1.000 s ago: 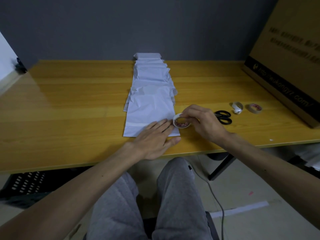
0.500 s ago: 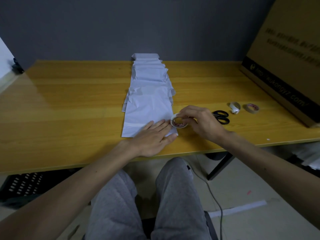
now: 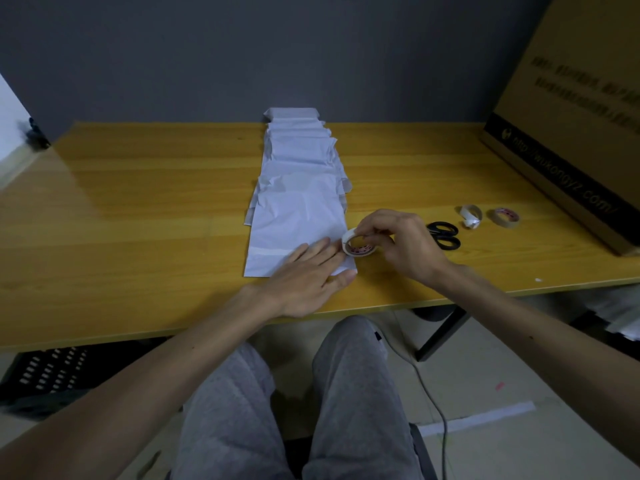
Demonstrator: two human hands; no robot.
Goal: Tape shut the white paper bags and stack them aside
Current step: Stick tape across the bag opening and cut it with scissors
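Several white paper bags [image 3: 298,174] lie overlapped in a row running from the wall toward me down the middle of the wooden table [image 3: 138,209]. The nearest bag [image 3: 294,230] has a strip of tape across its folded lower end. My left hand [image 3: 308,275] lies flat with straight fingers on that bag's near right corner. My right hand [image 3: 401,244] grips a roll of tape [image 3: 356,244] standing at the bag's right edge, just beyond my left fingertips.
Black scissors [image 3: 445,234] lie right of my right hand. Further right sit a white tape core [image 3: 471,216] and a second tape roll [image 3: 506,217]. A large cardboard box [image 3: 571,140] fills the table's right end. My knees are under the near edge.
Both hands stay on the nearest bag's right corner with the tape roll; only slight shifts of the fingers and of the camera view are visible.
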